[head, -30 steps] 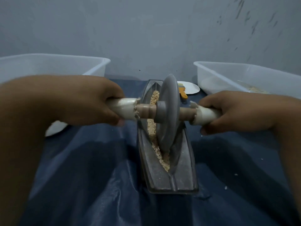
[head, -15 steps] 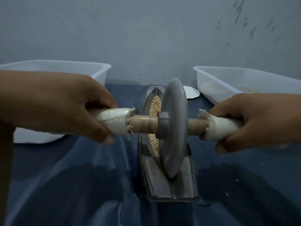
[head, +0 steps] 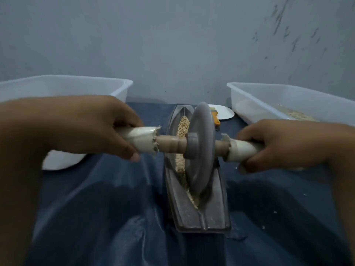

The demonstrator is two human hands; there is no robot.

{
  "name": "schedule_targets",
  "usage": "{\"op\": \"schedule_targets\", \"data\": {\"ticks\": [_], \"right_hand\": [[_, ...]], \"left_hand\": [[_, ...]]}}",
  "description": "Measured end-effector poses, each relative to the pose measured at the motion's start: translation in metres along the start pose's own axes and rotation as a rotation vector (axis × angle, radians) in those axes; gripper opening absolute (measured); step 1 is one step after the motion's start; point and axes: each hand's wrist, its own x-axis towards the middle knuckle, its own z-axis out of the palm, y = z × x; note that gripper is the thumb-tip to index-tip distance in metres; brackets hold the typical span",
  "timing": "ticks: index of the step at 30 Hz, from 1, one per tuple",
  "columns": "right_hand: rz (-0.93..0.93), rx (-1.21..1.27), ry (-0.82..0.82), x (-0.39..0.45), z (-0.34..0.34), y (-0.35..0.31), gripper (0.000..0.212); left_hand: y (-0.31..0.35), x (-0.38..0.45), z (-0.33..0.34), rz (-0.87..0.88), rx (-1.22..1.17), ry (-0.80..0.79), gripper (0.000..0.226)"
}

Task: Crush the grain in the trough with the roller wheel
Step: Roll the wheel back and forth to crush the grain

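Both hands wrapped tight on the axle grips: left hand (head: 92, 129) on the left white sleeve, right hand (head: 284, 146) on the right one. Roller wheel (head: 201, 148) stands upright on edge in the groove of the trough (head: 209, 217), near its close half, axle crosswise. Trough's long axis runs straight away from the person, pointed end far, on the blue-covered worktop (head: 96, 217). Grain (head: 183, 122) lies along the groove, mostly beyond the wheel and looking whole. Judgement: mid-crushing, far from done. Next: push the wheel forward along the groove, even downward pressure, axle level.
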Motion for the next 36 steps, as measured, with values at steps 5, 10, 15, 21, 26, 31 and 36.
{"op": "schedule_targets", "data": {"ticks": [5, 10, 15, 21, 26, 31, 36], "right_hand": [[-0.070, 0.090, -0.057, -0.008, -0.008, -0.001, 0.055], [0.022, 0.064, 0.384, 0.032, 0.021, 0.000, 0.028], [0.049, 0.088, 0.304, 0.030, 0.017, 0.003, 0.030], [-0.084, 0.120, -0.102, -0.012, -0.009, 0.005, 0.046], [-0.042, 0.126, 0.102, 0.006, 0.000, 0.007, 0.048], [0.037, 0.123, 0.426, 0.047, 0.032, 0.005, 0.028], [0.034, 0.081, 0.175, 0.019, 0.010, 0.008, 0.032]], "left_hand": [[-0.007, -0.005, -0.006, 0.018, -0.051, -0.076, 0.078], [0.000, 0.028, 0.020, -0.103, -0.009, 0.183, 0.035], [-0.001, 0.030, 0.024, -0.083, -0.026, 0.214, 0.030], [-0.013, -0.003, -0.006, 0.008, -0.011, -0.078, 0.071], [-0.010, 0.010, 0.005, -0.019, -0.046, 0.009, 0.057], [0.002, 0.038, 0.029, -0.070, -0.046, 0.341, 0.025], [-0.009, 0.020, 0.014, -0.054, -0.047, 0.151, 0.037]]}}
